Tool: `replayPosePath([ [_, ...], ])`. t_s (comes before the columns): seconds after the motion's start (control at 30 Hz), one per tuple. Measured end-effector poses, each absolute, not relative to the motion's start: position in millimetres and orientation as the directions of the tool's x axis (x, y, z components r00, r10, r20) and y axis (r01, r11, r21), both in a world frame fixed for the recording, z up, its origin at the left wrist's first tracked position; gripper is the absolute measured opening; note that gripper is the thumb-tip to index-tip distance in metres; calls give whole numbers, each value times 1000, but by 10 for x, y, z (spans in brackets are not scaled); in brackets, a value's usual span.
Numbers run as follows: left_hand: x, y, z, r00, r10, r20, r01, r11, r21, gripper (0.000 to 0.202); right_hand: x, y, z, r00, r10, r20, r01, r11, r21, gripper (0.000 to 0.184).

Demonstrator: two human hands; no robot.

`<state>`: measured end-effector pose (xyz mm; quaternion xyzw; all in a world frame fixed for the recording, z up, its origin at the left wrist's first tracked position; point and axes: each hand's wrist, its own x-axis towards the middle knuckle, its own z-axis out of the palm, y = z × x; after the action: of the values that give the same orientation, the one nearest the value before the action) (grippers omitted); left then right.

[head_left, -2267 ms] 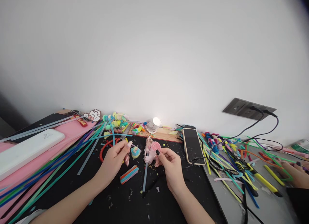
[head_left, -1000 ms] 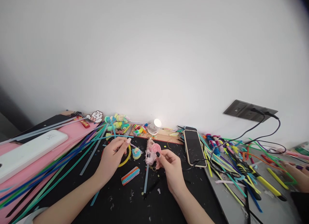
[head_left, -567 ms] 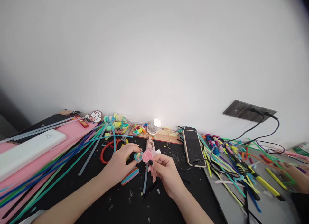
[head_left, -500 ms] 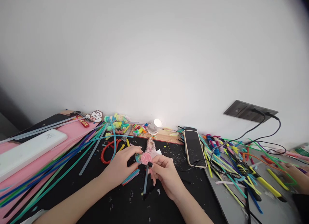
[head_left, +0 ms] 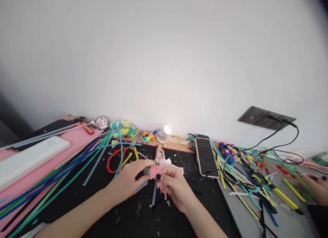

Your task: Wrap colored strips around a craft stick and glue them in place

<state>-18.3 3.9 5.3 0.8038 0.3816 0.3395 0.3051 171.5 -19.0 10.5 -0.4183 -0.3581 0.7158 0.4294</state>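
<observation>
My left hand (head_left: 129,179) and my right hand (head_left: 172,184) meet over the black mat (head_left: 123,214). The left fingers pinch a small teal and yellow coiled piece (head_left: 146,170). My right thumb and fingers pinch a pink round piece (head_left: 154,171), pressed against the coil. A pink glue gun (head_left: 161,156) lies just behind the hands, with a light-blue stick (head_left: 154,195) on the mat beneath them. A striped strip block (head_left: 140,188) is partly hidden under the left hand.
A phone (head_left: 204,156) lies right of the hands. Long coloured strips (head_left: 64,169), red and yellow loops (head_left: 115,160), a white box (head_left: 28,159) on a pink board lie left. Tangled strips and cables (head_left: 252,173) and another person's hand (head_left: 315,189) are at right.
My left hand picked up the small coiled piece from the mat. Both hands drew together, joining it to the pink round piece. The glue gun left my right hand and lies behind.
</observation>
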Motion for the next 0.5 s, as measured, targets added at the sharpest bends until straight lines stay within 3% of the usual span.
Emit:
replayPosePath([
  [0.23,-192,65,-39,526,704,477,314,-682,660,25,1705,-198,108,-284,908,-309,-340,-397,-853,22],
  [0.5,-170,29,13,468,784,408,315,-579,752,24,1726,-197,117,-288,909,-302,-295,-384,-875,25],
])
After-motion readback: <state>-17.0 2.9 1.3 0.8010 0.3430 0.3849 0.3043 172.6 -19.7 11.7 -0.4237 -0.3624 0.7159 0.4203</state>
